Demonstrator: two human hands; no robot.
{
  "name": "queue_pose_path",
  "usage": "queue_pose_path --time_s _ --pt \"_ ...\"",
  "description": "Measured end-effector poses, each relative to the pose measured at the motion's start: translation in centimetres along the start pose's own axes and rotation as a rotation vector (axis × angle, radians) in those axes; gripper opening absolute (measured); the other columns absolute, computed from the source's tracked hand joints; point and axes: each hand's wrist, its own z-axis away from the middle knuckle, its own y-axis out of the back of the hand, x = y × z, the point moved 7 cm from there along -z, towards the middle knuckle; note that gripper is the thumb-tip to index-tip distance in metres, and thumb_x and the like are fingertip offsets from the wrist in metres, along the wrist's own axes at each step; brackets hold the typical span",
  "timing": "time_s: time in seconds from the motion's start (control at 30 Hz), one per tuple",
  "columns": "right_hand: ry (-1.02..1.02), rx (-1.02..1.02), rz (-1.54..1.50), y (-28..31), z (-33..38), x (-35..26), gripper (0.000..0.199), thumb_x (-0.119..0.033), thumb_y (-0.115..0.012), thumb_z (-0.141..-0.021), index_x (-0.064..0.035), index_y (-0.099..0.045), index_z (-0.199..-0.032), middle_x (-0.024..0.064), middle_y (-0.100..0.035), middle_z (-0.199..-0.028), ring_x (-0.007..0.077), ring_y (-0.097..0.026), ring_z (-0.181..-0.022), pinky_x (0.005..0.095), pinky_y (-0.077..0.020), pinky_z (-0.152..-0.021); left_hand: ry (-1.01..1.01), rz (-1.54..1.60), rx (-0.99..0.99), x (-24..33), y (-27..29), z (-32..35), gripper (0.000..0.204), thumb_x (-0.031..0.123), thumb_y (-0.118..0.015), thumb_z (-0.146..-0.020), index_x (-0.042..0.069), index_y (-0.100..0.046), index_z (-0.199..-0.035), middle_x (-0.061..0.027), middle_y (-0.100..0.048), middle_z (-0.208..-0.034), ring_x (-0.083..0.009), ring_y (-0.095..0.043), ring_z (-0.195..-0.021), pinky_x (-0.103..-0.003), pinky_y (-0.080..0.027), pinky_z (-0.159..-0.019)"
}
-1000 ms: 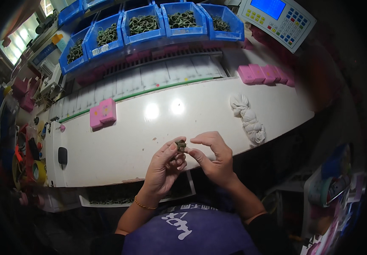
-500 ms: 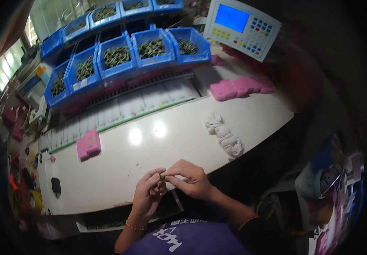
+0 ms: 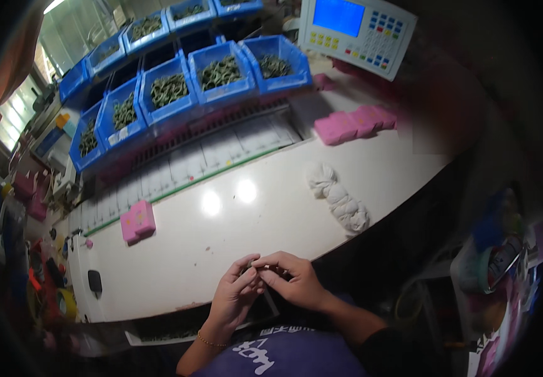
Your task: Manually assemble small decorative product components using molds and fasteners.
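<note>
My left hand [image 3: 238, 290] and my right hand [image 3: 289, 278] meet over the table's front edge, thumbs and fingertips pinched together. Between them is a small dark-green ring-like piece, now almost wholly covered by the fingers. Blue bins [image 3: 139, 120] at the back hold heaps of similar green rings [image 3: 169, 91]. Under the table edge, below my hands, an open tray [image 3: 134, 339] also has small green pieces in it.
The white table [image 3: 158, 276] carries a pink block [image 3: 138, 223] at left, a twisted white cloth [image 3: 340, 201] at right and a row of pink blocks [image 3: 354, 124] behind it. A keypad display unit [image 3: 356, 34] stands at the back right. A green-edged white board [image 3: 186, 166] lies before the bins.
My fingers have closed further over the small green ring, hiding it. The view has shifted slightly; the things on the table stay in place.
</note>
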Motion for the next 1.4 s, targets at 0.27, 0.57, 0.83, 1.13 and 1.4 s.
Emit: queue_pose_path --time_s 0.27,0.57,0.83,1.13,1.4 --pt "-0.233 0.032 -0.158 0.4 0.2 1.6 0.022 -0.008 -0.056 -0.101 -0.0017 -0.064 -0.121 0.0044 -0.069 -0.097 0.0042 -0.058 -0.072 0.0188 -0.0473 -0.061 0.035 0.012 -0.023 -0.2 -0.6 -0.5 0.041 0.019 -0.054 -0.104 -0.001 -0.047 -0.139 -0.0101 -0.06 -0.119 -0.0178 -0.061 -0.109 -0.034 -0.051 -0.097" --pt "0.574 0.003 0.793 -2.2 -0.6 -3.7 0.026 -0.004 -0.071 -0.084 -0.0078 -0.069 -0.11 0.0095 -0.068 -0.095 0.0252 -0.066 -0.079 0.0351 -0.0544 -0.069 0.102 0.245 -0.077 0.1 -1.3 -1.1 0.054 0.036 -0.036 -0.11 -0.006 -0.039 -0.145 -0.0196 -0.049 -0.141 -0.025 -0.047 -0.134 -0.038 -0.038 -0.116" --pt "0.641 -0.115 0.853 -3.3 -2.1 -4.1 0.032 -0.006 -0.075 -0.082 -0.0112 -0.071 -0.113 0.0055 -0.066 -0.09 0.0242 -0.066 -0.077 0.0338 -0.0557 -0.065 0.147 0.233 -0.169 1.7 -1.2 -0.1 0.06 0.04 -0.031 -0.11 -0.003 -0.031 -0.151 -0.0156 -0.043 -0.147 -0.0211 -0.044 -0.135 -0.037 -0.036 -0.117" --pt "0.439 -0.116 0.689 -4.5 -3.7 -3.6 0.027 -0.003 -0.076 -0.083 -0.0048 -0.071 -0.11 0.0109 -0.071 -0.094 0.0224 -0.071 -0.08 0.0293 -0.0565 -0.072 0.121 0.3 -0.227 2.3 0.5 -1.3 0.058 0.035 -0.033 -0.11 -0.007 -0.029 -0.15 -0.0196 -0.037 -0.154 -0.0246 -0.037 -0.142 -0.038 -0.031 -0.12" --pt "-0.126 -0.009 0.231 -0.5 -7.0 -1.2 0.025 -0.007 -0.073 -0.091 0.0006 -0.071 -0.115 0.006 -0.072 -0.102 0.0082 -0.066 -0.087 0.0228 -0.0532 -0.074 0.011 0.036 -0.155 7.9 3.1 -1.0 0.048 0.021 -0.051 -0.105 -0.001 -0.039 -0.147 -0.0129 -0.048 -0.145 -0.0226 -0.052 -0.13 -0.037 -0.043 -0.11"
